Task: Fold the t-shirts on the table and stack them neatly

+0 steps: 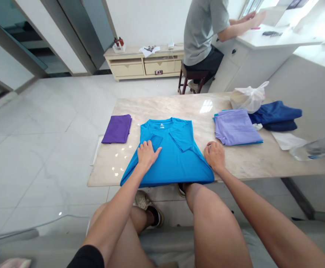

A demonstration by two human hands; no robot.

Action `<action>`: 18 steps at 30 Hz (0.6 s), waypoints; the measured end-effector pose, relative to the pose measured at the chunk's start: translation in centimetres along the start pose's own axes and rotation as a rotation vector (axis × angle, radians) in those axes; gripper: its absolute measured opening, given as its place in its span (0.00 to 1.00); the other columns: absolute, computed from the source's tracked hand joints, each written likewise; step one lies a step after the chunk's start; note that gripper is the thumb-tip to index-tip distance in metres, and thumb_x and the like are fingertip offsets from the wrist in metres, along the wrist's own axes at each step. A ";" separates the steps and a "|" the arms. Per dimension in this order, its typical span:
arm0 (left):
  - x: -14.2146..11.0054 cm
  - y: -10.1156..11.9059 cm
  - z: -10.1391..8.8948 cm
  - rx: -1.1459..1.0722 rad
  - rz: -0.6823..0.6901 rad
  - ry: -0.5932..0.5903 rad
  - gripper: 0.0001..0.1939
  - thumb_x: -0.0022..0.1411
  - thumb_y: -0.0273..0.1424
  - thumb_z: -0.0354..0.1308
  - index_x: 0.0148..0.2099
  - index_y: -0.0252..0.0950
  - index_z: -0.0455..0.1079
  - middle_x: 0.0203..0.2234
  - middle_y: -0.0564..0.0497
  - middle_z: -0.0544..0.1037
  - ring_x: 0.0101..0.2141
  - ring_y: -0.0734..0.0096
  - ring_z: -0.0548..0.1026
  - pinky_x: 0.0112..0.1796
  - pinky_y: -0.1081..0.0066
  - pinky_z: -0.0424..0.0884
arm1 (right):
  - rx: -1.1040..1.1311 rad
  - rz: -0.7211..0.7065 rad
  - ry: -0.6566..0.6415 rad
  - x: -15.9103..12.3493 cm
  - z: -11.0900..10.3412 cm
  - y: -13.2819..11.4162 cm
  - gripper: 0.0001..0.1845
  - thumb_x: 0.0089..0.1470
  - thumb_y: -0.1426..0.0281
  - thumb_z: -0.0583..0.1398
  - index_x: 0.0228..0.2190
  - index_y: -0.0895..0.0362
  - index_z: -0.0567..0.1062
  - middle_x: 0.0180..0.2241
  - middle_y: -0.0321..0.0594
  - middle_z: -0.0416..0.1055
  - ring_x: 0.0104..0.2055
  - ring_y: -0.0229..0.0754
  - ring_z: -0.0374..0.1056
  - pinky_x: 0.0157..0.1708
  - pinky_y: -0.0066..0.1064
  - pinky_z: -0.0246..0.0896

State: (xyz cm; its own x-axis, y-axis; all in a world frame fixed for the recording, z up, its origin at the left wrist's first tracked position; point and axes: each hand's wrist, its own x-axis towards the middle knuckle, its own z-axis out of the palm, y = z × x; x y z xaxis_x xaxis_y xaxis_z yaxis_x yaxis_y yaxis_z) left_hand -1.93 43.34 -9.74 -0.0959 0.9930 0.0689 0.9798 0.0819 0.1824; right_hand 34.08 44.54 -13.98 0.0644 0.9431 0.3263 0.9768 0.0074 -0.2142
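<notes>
A bright blue T-shirt (176, 167) lies flat on a marble table (162, 108), collar to the far side, with both sleeves folded inward over its front. My left hand (148, 155) presses flat on the shirt's left part, beside the folded sleeve. My right hand (214, 156) sits at the shirt's right edge with curled fingers; whether they pinch the cloth is hidden. A folded purple garment (117, 128) lies left of the shirt. To its right lies a folded lavender garment (236, 127).
Behind the lavender stack are a navy garment (276, 116) and a white plastic bag (248, 97). A white sheet (288, 141) and a clear plastic bag (315, 148) lie at the right end. A seated person (200, 33) works at a white desk (274, 41) beyond the table.
</notes>
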 end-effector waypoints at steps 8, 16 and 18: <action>2.6 1.1 0.7 -0.006 0.061 0.024 0.20 0.81 0.41 0.49 0.60 0.35 0.75 0.56 0.30 0.78 0.57 0.38 0.76 0.52 0.49 0.74 | 0.005 -0.030 0.027 0.0 0.5 0.3 0.10 0.71 0.70 0.52 0.43 0.57 0.73 0.42 0.53 0.75 0.48 0.56 0.67 0.47 0.42 0.57; 5.0 -4.9 -0.1 -0.802 -0.453 0.209 0.09 0.78 0.40 0.54 0.43 0.44 0.69 0.39 0.43 0.81 0.47 0.50 0.81 0.50 0.56 0.75 | 0.021 -0.063 0.054 0.1 0.8 0.6 0.08 0.70 0.69 0.53 0.41 0.54 0.72 0.39 0.51 0.74 0.46 0.57 0.67 0.46 0.43 0.57; 5.0 -7.9 -0.8 -0.868 -0.579 0.284 0.11 0.79 0.41 0.51 0.44 0.44 0.68 0.39 0.45 0.80 0.47 0.52 0.81 0.49 0.57 0.75 | 0.033 -0.061 0.052 0.1 0.8 0.6 0.07 0.70 0.70 0.53 0.41 0.54 0.72 0.39 0.51 0.74 0.46 0.57 0.67 0.46 0.43 0.57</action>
State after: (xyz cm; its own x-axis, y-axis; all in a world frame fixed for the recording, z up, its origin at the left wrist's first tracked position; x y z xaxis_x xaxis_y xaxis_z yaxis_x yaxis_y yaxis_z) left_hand -10.29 47.64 -10.07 -0.6506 0.7579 -0.0466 0.3250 0.3334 0.8850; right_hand 34.47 44.90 -14.76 0.0165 0.9219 0.3870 0.9720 0.0760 -0.2225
